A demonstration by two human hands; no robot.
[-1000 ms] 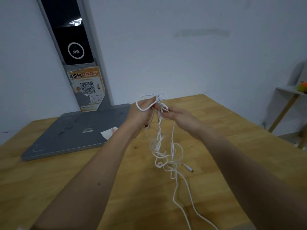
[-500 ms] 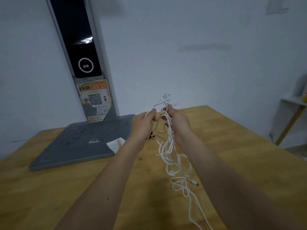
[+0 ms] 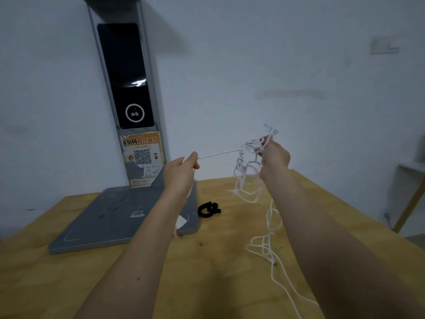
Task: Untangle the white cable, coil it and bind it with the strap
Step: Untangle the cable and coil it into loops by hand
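Observation:
The white cable (image 3: 247, 180) hangs in a loose tangle above the wooden table (image 3: 218, 272). My right hand (image 3: 273, 157) is shut on the tangle's top, held high at centre right. My left hand (image 3: 181, 171) pinches one strand, which runs taut across to the tangle. Below my right hand the cable drops in loops to the table, where a plug end (image 3: 272, 261) lies, and it trails off toward the near edge. The black strap (image 3: 208, 209) lies curled on the table between my forearms, just right of the grey base.
A grey flat base (image 3: 110, 222) with a tall upright post (image 3: 128, 88) carrying a dark screen and an orange QR sticker stands at the back left against the white wall. A small shelf (image 3: 411, 171) stands off the table's right side.
My hands have moved apart: the left pulled one strand out to the left, the right lifted the tangle up and to the right. The black strap now shows on the table.

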